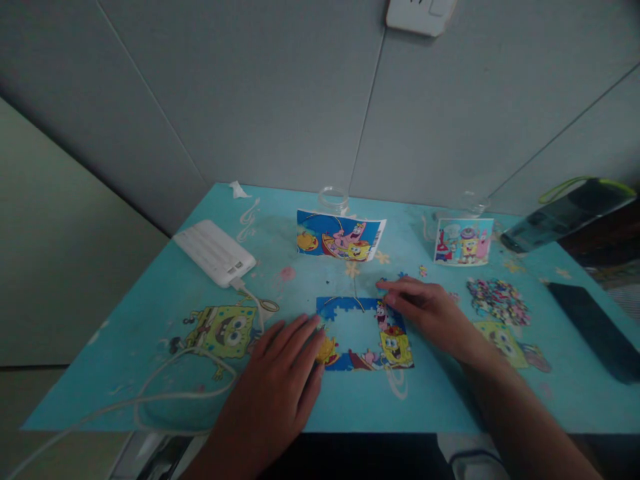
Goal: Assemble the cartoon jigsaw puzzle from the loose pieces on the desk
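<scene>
A jigsaw border (341, 362) of blue, yellow and pink cartoon pieces lies joined on the table, with a hole in its middle. My left hand (283, 373) rests palm down with its fingers stretched out, fingertips at the border's left side. At the top right corner is my right hand (425, 310), thumb and index finger bent close together; whatever may lie between them is too small to make out. A few loose blue pieces (403, 275) lie just behind its fingers. Behind the border a picture card (341, 237) with the same cartoon boat scene stands upright against a clear jar (333, 198).
Right of my right hand lies a pile of small puzzle pieces (497, 301). Another picture card (463, 242) stands behind it. A dark phone-like slab (595, 331) and a bottle (565, 217) are at right. A white power bank (215, 253) with a cable (175, 395) occupies the left.
</scene>
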The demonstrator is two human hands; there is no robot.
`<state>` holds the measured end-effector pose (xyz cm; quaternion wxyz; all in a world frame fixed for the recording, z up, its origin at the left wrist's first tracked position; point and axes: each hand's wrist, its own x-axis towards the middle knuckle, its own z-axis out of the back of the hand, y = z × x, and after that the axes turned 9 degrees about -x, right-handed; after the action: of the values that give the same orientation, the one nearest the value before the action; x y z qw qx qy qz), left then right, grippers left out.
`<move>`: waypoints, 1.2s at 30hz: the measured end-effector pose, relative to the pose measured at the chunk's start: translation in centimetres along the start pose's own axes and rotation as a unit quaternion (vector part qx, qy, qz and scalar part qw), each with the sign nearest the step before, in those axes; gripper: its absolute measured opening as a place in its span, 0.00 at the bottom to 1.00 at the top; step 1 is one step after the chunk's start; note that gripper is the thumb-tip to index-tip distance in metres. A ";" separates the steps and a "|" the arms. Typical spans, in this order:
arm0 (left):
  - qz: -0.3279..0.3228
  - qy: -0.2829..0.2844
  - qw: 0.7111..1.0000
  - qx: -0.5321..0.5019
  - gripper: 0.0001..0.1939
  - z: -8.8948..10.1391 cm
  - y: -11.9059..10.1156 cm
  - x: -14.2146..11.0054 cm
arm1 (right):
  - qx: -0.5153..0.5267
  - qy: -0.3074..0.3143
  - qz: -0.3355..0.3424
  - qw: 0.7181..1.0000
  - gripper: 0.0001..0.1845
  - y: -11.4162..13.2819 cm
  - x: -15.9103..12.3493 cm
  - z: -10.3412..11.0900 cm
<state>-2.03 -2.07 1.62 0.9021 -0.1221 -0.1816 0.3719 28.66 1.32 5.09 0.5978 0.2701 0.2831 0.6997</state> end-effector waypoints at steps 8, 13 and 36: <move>0.002 0.001 1.000 0.005 0.22 0.1 -0.1 0.2 | 0.073 0.033 -0.024 0.997 0.15 1.3 0.0 -0.6; 0.001 0.005 1.000 0.009 0.22 0.0 0.0 0.1 | 0.078 0.039 -0.030 0.996 0.16 1.0 -0.1 -0.8; -0.009 -0.005 1.000 0.008 0.23 -0.3 0.3 -0.1 | 0.101 0.062 -0.021 0.993 0.18 1.4 -0.7 -1.5</move>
<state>-2.17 -1.92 1.20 0.9055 -0.1108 -0.1844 0.3657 26.68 0.37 5.04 0.5632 0.2788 0.3946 0.6703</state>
